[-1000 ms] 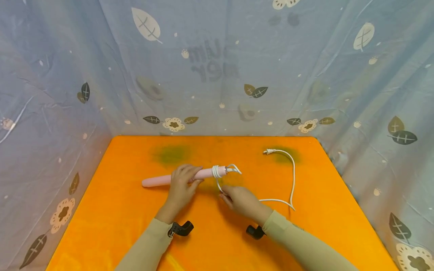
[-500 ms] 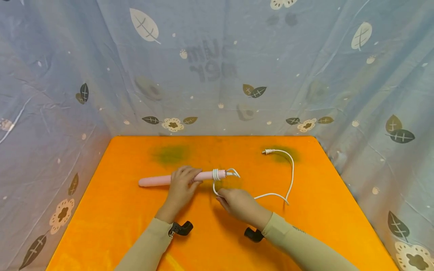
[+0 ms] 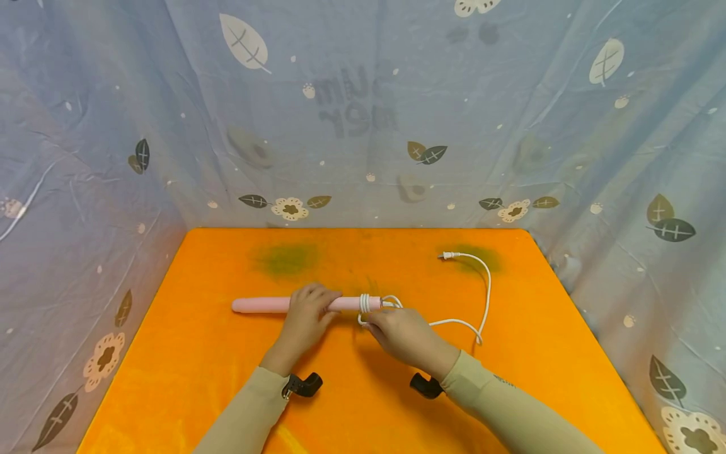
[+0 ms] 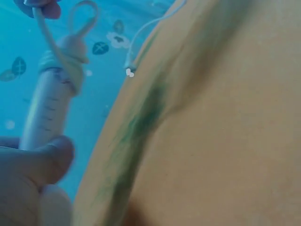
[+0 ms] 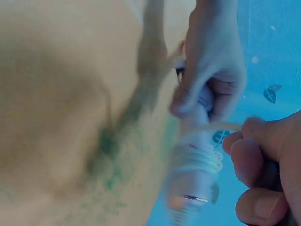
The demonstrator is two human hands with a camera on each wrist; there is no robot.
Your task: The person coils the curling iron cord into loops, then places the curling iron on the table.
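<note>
A slim pink hair iron is held level above the orange table, its white cord wound in several turns near the cord end. My left hand grips the iron around its middle, thumb on the near side. Just right of the coils, my right hand pinches the cord between thumb and fingers; the right wrist view shows this cord stretched from the iron to the fingertips. Dark marks line the iron's handle in the left wrist view. The left hand hides part of the iron.
The cord's loose length curves across the right side of the orange table, ending in a two-pin plug near the back. Patterned blue-grey curtains enclose the back and both sides.
The iron's cord end has dipped toward me, so it lies more level. My right hand has come closer to the coils with the cord, and the loose cord has drawn slightly left.
</note>
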